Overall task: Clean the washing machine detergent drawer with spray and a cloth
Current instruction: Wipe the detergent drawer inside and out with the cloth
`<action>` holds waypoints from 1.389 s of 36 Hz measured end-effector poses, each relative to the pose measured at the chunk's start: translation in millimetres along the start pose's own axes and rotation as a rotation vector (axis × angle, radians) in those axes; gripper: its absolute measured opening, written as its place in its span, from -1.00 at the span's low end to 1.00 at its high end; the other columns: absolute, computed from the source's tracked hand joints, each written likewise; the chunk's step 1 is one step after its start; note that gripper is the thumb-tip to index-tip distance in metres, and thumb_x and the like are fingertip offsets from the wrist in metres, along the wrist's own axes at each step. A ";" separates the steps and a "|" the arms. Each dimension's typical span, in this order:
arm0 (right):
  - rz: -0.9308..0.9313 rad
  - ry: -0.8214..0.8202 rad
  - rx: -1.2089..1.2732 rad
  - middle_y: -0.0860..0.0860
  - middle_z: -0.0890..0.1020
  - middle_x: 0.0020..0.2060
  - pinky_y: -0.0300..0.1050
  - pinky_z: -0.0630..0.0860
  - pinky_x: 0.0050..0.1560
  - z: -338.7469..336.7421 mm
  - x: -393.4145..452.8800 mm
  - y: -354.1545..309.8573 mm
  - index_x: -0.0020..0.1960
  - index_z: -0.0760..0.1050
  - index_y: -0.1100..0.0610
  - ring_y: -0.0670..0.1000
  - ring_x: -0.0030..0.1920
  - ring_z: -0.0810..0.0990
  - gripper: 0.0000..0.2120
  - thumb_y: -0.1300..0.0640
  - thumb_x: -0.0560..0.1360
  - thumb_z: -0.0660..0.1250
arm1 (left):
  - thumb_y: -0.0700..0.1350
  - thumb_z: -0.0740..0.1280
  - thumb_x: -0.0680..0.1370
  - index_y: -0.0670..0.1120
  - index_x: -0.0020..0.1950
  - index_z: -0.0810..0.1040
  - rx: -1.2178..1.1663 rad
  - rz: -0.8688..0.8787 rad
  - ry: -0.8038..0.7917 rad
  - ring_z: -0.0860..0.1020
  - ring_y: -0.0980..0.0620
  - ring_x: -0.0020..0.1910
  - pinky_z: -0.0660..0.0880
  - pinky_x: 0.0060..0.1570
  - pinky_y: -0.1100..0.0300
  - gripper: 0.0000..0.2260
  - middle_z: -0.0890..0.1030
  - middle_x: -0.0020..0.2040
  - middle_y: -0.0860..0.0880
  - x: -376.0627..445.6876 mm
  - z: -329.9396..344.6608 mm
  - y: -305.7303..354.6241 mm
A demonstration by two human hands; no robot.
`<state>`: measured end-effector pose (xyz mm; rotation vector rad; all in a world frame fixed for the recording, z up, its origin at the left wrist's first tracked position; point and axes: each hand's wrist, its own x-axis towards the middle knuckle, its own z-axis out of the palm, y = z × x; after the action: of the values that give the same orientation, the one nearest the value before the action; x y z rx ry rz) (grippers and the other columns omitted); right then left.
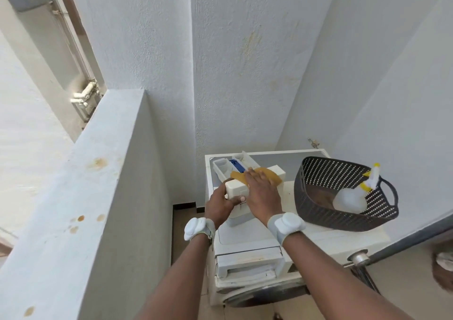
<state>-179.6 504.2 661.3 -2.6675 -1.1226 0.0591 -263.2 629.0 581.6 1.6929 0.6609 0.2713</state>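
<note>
A narrow corner enclosed by white textured walls (245, 62) is occupied by a white washing machine (255, 253), whose top serves as the surface. The detergent drawer (241, 192), removed from its housing, is laid on this surface, and its empty slot (247, 265) is exposed on the machine front, below the drawer. The drawer's front panel is gripped by the left hand (220, 203), fingers curled round its near left corner. A yellow cloth (267, 174) is pressed flat onto the drawer top by the right hand (263, 192), fingers extended. To the right of the drawer, a dark perforated basket (316, 209) is set on the same surface; a spray bottle (350, 198) with yellow trigger parts is lying inside it.
</note>
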 end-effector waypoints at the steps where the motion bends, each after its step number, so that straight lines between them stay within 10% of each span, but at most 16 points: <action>1: -0.043 0.006 0.011 -0.06 0.19 0.64 0.06 0.07 0.58 4.0 -2.6 -10.1 0.64 0.18 0.01 0.08 0.64 0.11 -0.39 0.18 0.64 0.28 | 0.21 0.50 0.37 0.23 0.31 0.55 0.014 -0.004 0.007 0.67 0.02 0.14 0.60 0.19 -0.10 -0.49 0.70 0.16 0.17 2.8 1.1 -5.1; 5: -0.250 0.034 0.043 -0.07 0.17 0.65 0.03 0.09 0.57 20.0 -21.1 -32.5 0.64 0.20 0.00 0.05 0.65 0.08 -0.30 0.37 0.56 0.23 | 0.10 0.36 0.42 0.12 0.07 0.59 0.030 -0.033 0.017 0.70 -0.11 -0.03 0.63 0.08 -0.23 -0.76 0.72 -0.04 0.03 15.0 1.7 -27.7; 14: 0.083 0.120 0.017 -0.04 0.24 0.62 0.08 0.09 0.60 0.6 -7.3 23.5 0.63 0.21 0.02 0.07 0.64 0.13 -0.38 0.25 0.61 0.24 | 0.19 0.63 0.31 0.21 0.50 0.47 -0.106 0.001 -0.066 0.66 0.00 0.22 0.59 0.28 -0.11 -0.23 0.67 0.29 0.12 -2.4 -5.8 0.6; 23: -0.083 0.049 0.000 -0.10 0.26 0.61 0.06 0.04 0.60 1.4 -3.7 13.0 0.62 0.23 -0.04 0.03 0.62 0.16 -0.50 -0.10 0.71 0.07 | 0.20 0.58 0.32 0.16 0.40 0.55 -0.090 0.060 -0.068 0.68 -0.01 0.13 0.60 0.22 -0.15 -0.35 0.71 0.20 0.10 -3.3 -6.7 4.5; 28: 0.192 -0.099 0.068 -0.03 0.09 0.66 0.13 -0.03 0.62 -12.3 24.9 53.1 0.66 0.09 0.02 0.11 0.65 0.00 -0.11 -0.48 0.52 0.15 | 0.18 0.59 0.34 0.13 0.49 0.50 -0.107 0.059 -0.096 0.69 0.00 0.13 0.64 0.19 -0.09 -0.27 0.69 0.24 0.06 -1.8 -5.1 10.6; 32: 0.221 -0.197 0.244 0.05 0.00 0.67 0.09 -0.04 0.63 -16.4 34.1 65.3 0.66 0.06 0.08 0.10 0.66 -0.09 -0.01 -0.34 0.46 0.42 | 0.21 0.59 0.35 0.12 0.47 0.53 -0.090 0.060 -0.095 0.65 0.04 0.23 0.63 0.21 -0.11 -0.30 0.70 0.24 0.08 2.1 -4.1 11.4; 37: 0.218 0.163 0.273 0.03 0.42 0.53 0.03 0.27 0.54 -9.0 7.6 51.6 0.50 0.45 0.10 0.10 0.59 0.27 -0.40 0.40 0.50 0.39 | 0.21 0.55 0.35 0.08 0.49 0.50 -0.117 0.050 -0.059 0.65 0.08 0.21 0.64 0.18 0.05 -0.28 0.68 0.26 0.05 -10.2 -2.4 14.4; 41: 0.291 0.412 0.417 0.08 0.74 0.10 0.07 0.64 0.12 -5.6 -4.9 37.8 0.19 0.70 0.02 0.21 0.11 0.69 -0.65 0.32 0.50 0.37 | 0.27 0.52 0.43 0.15 0.49 0.49 -0.169 0.011 -0.115 0.65 0.09 0.23 0.59 0.23 0.13 -0.34 0.65 0.35 0.05 -19.3 -6.2 17.3; 46: 0.543 0.650 0.852 -0.13 0.68 -0.20 -0.25 0.49 -0.14 -30.0 -18.9 32.0 0.02 0.70 0.06 -0.08 -0.18 0.59 -0.83 0.25 0.54 0.36 | 0.41 0.36 0.50 0.25 0.38 0.58 -0.122 0.013 -0.095 0.58 0.05 0.30 0.53 0.34 -0.05 -0.50 0.57 0.37 0.12 -17.5 -19.6 50.5; 50: 0.642 0.620 1.102 -0.07 0.68 -0.32 -0.02 0.64 -0.20 -27.0 -23.0 42.8 -0.16 0.64 0.08 0.03 -0.24 0.65 -0.89 0.10 0.53 0.42 | 0.29 0.38 0.53 0.12 0.08 0.72 0.074 0.125 0.045 0.65 0.02 0.09 0.54 0.13 0.08 -0.68 0.71 0.09 0.07 5.5 -15.5 92.0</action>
<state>-162.3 453.5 675.8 -1.6995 0.0512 -0.0312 -241.4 635.6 672.3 1.8064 0.6048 0.3782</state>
